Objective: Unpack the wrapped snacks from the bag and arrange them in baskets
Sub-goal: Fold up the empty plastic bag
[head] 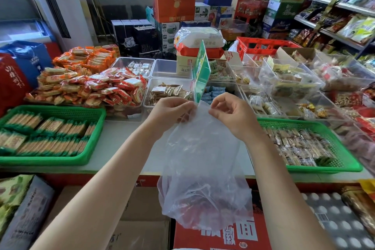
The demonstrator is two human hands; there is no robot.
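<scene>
— So, starting at the left: the green basket (50,160) near that edge is already packed with rows of biscuit packets. Any worry there?

— Little. It sits on the counter (121,144) well apart from the hands. The heap of orange and red packets (85,81) behind it is piled loosely, though; a careless elbow could slide some off.

— And the middle?

— That is where trouble would start. The left hand (169,110) pinches one side of the thin clear bag (203,178) at its mouth, and the right hand (233,113) pinches the other side, thumb against fingertips. The bag hangs between them, in front of the counter and above cartons (221,235) on the floor.

— Is anything in it?

— Something reddish shows through the bottom, but I cannot tell whether it lies inside or is the carton behind. If snacks remain, pulling the film apart too hard could tear it and drop them.

— On the right?

— The second green basket (345,160) is part-filled, so the bag's contents could go there, but tipping them out would jumble its rows.
</scene>
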